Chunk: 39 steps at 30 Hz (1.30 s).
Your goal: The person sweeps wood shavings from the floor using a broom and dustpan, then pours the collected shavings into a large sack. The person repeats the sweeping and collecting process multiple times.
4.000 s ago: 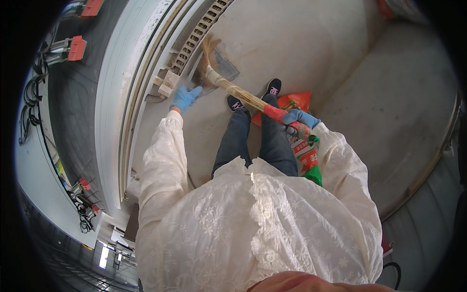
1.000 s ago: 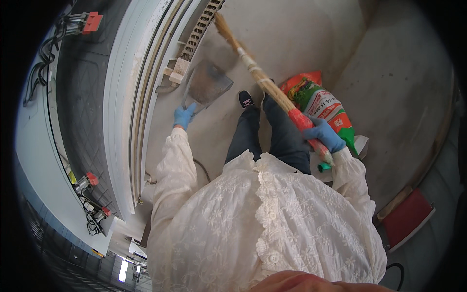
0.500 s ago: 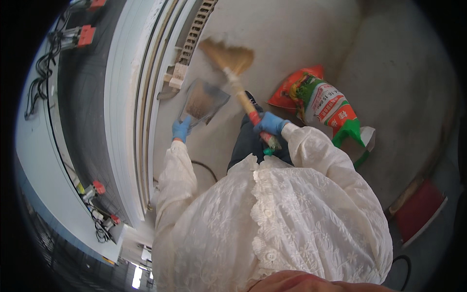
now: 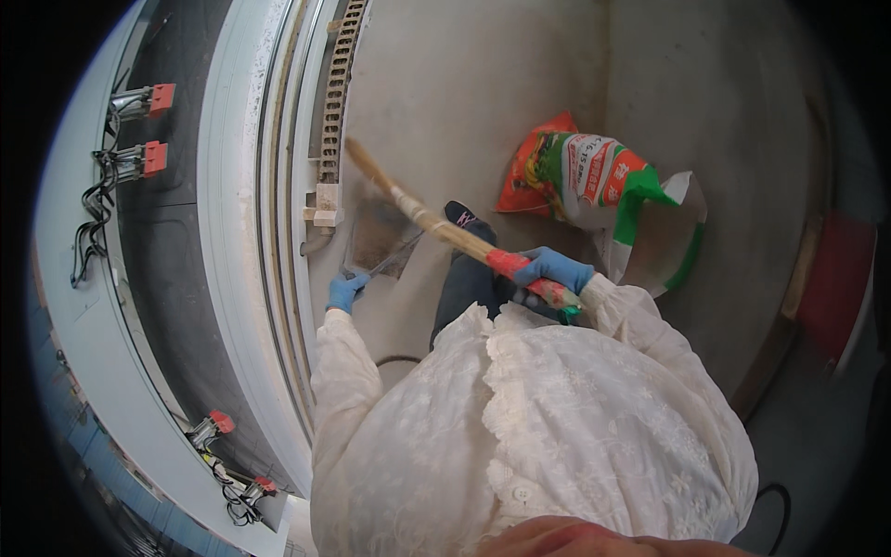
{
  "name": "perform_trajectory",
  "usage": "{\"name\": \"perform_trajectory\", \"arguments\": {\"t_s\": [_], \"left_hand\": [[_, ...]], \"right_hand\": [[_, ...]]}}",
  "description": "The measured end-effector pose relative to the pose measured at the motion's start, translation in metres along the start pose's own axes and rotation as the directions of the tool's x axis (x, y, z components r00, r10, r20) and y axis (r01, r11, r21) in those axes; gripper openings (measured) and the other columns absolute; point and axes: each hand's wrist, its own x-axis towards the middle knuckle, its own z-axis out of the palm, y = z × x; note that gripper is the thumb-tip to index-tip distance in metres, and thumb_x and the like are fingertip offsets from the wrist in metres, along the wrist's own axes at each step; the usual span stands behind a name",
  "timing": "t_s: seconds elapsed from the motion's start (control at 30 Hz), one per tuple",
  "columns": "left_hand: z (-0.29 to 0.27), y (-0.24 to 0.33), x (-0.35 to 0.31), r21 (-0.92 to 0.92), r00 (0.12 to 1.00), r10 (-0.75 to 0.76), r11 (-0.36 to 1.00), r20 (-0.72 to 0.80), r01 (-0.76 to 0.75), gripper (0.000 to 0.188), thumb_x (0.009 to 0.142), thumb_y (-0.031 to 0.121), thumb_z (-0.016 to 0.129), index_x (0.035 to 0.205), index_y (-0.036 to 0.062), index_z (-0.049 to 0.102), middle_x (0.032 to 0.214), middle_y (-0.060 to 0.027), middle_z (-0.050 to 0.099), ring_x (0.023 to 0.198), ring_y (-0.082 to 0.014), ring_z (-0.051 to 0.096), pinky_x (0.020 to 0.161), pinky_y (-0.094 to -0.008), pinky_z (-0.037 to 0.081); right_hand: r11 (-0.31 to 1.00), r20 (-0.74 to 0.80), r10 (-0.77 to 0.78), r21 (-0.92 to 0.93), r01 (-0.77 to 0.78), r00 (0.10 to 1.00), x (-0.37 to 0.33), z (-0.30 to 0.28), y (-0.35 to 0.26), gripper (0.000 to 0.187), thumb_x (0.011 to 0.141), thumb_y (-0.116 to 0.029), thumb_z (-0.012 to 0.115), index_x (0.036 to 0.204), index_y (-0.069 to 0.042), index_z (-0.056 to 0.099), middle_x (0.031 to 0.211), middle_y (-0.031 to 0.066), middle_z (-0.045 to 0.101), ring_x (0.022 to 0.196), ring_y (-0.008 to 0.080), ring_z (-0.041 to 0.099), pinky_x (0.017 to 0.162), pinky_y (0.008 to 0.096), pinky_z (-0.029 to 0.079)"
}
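My right hand (image 4: 555,269), in a blue glove, is wrapped round the red-taped end of a broom (image 4: 434,223). The broom slants up to the left, its bristle end seen edge-on beside the slotted track. Low on the left, my left hand (image 4: 344,291), also gloved in blue, grips a see-through greyish dustpan (image 4: 396,255) by its near side. Brown dirt (image 4: 379,232) shows in the dustpan. The broom passes above the dustpan's far side, apart from my left hand.
A machine bed with a slotted plastic track (image 4: 339,93) runs along the left, with red-topped clamps (image 4: 153,159) and black cables. On the concrete floor (image 4: 464,84) to the right lies an orange, white and green sack (image 4: 594,176). A dark red panel (image 4: 835,278) stands far right.
The broom has swung left and turned edge-on, its bristle end now by the track. My right hand has moved slightly right and down; the dustpan has tilted and sits lower.
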Motion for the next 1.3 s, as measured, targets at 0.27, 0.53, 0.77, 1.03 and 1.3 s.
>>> {"name": "perform_trajectory", "arguments": {"t_s": [0.27, 0.53, 0.77, 1.03, 1.3], "left_hand": [[0.006, 0.057, -0.13, 0.369, 0.858, 0.503, 0.781, 0.108, -0.504, 0.034, 0.077, 0.02, 0.079, 0.101, -0.0002, 0.065, 0.08, -0.0051, 0.065, 0.072, -0.0105, 0.06, 0.066, -0.0274, 0.049], [0.031, 0.225, -0.3, 0.082, 0.383, 0.892, 0.375, 0.239, -0.924, 0.043, 0.082, 0.007, 0.074, 0.12, -0.0028, 0.057, 0.109, -0.012, 0.065, 0.1, -0.0175, 0.063, 0.09, -0.0308, 0.051], [0.118, 0.296, -0.303, -0.328, 0.221, 0.887, 0.367, 0.406, -0.871, 0.021, 0.093, 0.019, 0.068, 0.104, 0.0035, 0.059, 0.081, -0.0059, 0.066, 0.067, -0.0128, 0.064, 0.055, -0.0248, 0.048], [0.167, 0.438, -0.435, -0.704, -0.262, 0.791, 0.275, 0.553, -0.655, 0.04, 0.102, 0.029, 0.045, 0.131, 0.0036, 0.057, 0.09, -0.0052, 0.064, 0.056, -0.0098, 0.046, 0.052, -0.0266, 0.042], [0.248, 0.559, -0.541, -0.702, -0.635, 0.359, 0.089, 0.684, -0.706, 0.022, 0.1, 0.023, 0.05, 0.085, 0.0075, 0.057, 0.068, -0.0001, 0.048, 0.056, -0.0128, 0.046, 0.056, -0.0254, 0.037]], "right_hand": [[0.947, -0.162, -0.305, 0.052, 0.317, 0.938, -0.038, -0.018, 0.122, 0.036, 0.078, -0.004, 0.065, 0.113, 0.001, 0.058, 0.078, 0.0137, 0.066, 0.055, 0.0196, 0.064, 0.05, 0.0299, 0.055], [0.889, -0.294, -0.342, 0.206, 0.409, 0.892, -0.028, -0.042, 0.232, 0.029, 0.08, -0.006, 0.067, 0.105, 0.005, 0.058, 0.076, 0.0166, 0.065, 0.054, 0.0243, 0.065, 0.05, 0.0338, 0.055], [0.821, -0.457, -0.4, 0.206, 0.532, 0.794, 0.017, -0.042, 0.298, 0.029, 0.077, -0.007, 0.073, 0.1, 0.01, 0.065, 0.079, 0.0199, 0.068, 0.057, 0.0262, 0.067, 0.053, 0.0368, 0.057], [0.922, -0.55, -0.385, -0.191, 0.337, 0.741, 0.033, -0.006, 0.305, 0.04, 0.065, -0.026, 0.084, 0.092, 0.002, 0.073, 0.086, 0.0139, 0.07, 0.076, 0.0244, 0.067, 0.071, 0.0354, 0.053], [0.912, -0.544, -0.376, -0.359, 0.197, 0.75, 0.033, -0.016, 0.317, 0.042, 0.063, -0.036, 0.082, 0.089, -0.004, 0.074, 0.086, 0.0117, 0.071, 0.076, 0.0249, 0.067, 0.071, 0.0366, 0.052]]}}
